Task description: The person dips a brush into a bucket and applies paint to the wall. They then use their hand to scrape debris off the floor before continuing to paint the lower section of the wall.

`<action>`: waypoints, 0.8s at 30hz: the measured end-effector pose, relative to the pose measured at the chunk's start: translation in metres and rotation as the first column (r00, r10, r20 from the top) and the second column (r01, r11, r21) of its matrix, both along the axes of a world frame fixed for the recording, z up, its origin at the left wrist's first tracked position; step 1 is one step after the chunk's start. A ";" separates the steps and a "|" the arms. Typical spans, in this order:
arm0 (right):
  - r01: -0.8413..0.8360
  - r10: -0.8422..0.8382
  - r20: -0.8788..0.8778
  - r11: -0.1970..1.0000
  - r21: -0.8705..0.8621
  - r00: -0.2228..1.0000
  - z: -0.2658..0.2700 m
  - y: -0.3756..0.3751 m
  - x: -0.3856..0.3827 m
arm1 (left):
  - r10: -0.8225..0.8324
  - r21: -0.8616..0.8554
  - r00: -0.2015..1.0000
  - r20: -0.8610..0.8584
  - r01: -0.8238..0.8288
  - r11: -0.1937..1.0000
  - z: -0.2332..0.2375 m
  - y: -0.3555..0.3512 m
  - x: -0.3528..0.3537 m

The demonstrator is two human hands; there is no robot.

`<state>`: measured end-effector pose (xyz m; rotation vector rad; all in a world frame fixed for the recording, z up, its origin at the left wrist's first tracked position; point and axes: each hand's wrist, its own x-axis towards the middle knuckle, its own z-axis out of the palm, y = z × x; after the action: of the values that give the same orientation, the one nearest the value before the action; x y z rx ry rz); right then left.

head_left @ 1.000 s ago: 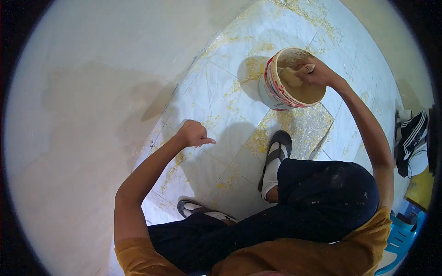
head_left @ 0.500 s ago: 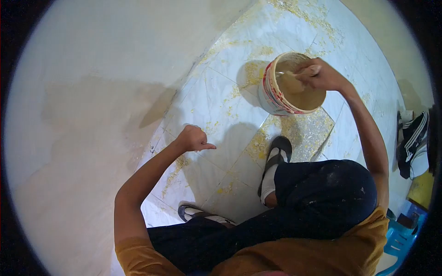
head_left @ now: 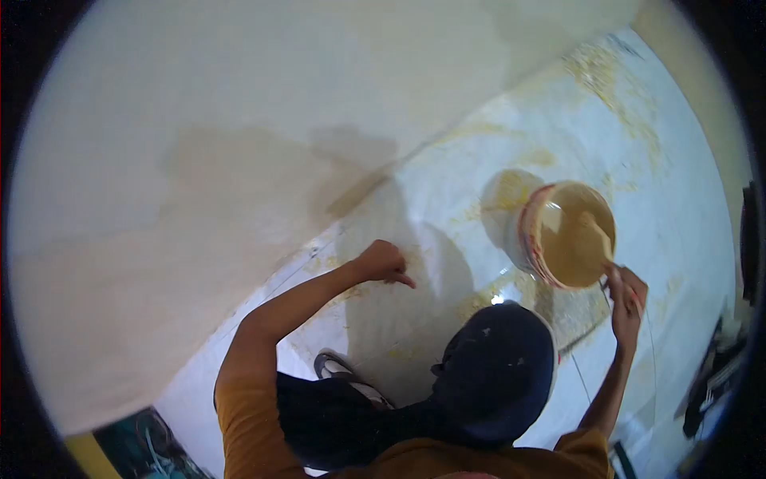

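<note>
A round bucket with a red-streaked rim stands on the tiled floor, partly filled with tan, paint-like liquid. My right hand is at the bucket's near right rim, fingers closed around a paintbrush. The brush is coated in the same tan colour, and its head reaches inside the bucket over the liquid. My left hand hovers above the floor near the wall's foot. It is curled into a loose fist with one digit sticking out, and nothing shows in it.
A pale wall rises along the left. Yellowish splatter marks the white tiles. My bent knee and a sandalled foot are below the bucket. Dark items lie at the right; a dark green thing is at lower left.
My view has shifted, so the bucket appears lower and farther right. My right hand has drawn back from over the bucket to its near rim, still holding the brush. The left hand stays curled.
</note>
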<state>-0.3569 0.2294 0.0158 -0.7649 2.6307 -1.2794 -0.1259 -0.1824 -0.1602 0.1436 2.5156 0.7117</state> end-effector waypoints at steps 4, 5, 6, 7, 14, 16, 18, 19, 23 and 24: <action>-0.011 0.007 0.114 0.999 0.041 0.993 0.009 0.011 0.000 | -0.052 -0.084 0.992 -0.113 0.043 0.996 -0.004 0.002 0.005; -0.020 0.017 0.109 0.999 0.028 0.994 0.010 0.009 -0.002 | -0.059 -0.095 0.983 -0.174 0.043 0.995 -0.003 0.003 0.007; 0.001 -0.001 0.110 1.000 0.007 0.994 0.011 0.008 -0.002 | -0.053 -0.102 0.983 -0.176 0.035 0.994 -0.004 0.001 0.007; 0.024 -0.023 0.112 1.000 -0.003 0.993 0.013 0.010 -0.002 | -0.021 -0.046 0.995 -0.097 0.016 0.999 -0.006 0.000 0.006; 0.332 -0.181 0.314 0.772 -0.542 0.932 0.038 -0.006 0.016 | -0.113 -0.076 0.994 0.007 0.113 0.991 0.000 0.004 -0.003; 0.398 -0.198 0.359 0.641 -0.656 0.912 0.062 -0.032 0.029 | -0.152 -0.080 0.984 0.096 0.160 0.984 0.002 0.005 -0.012; 0.354 0.180 0.439 0.368 -0.860 0.880 0.092 -0.049 0.044 | -0.184 -0.073 0.963 0.196 0.201 0.977 -0.005 0.006 -0.025; 0.338 0.189 0.421 0.356 -0.871 0.887 0.107 -0.065 0.057 | -0.288 -0.077 0.937 0.197 0.307 0.948 -0.012 0.007 -0.031; 0.185 0.414 0.293 0.281 -0.942 0.862 0.154 -0.108 0.104 | -0.498 -0.329 0.863 -0.089 0.446 0.832 0.013 0.022 -0.045; 0.223 0.369 0.334 0.313 -0.923 0.867 0.165 -0.120 0.119 | -0.513 -0.322 0.852 -0.099 0.461 0.827 0.028 0.023 -0.045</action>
<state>-0.2380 0.1095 0.1803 -0.4720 1.1420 -2.5852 -0.1710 -0.1596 -0.1324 0.7522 2.5526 0.1221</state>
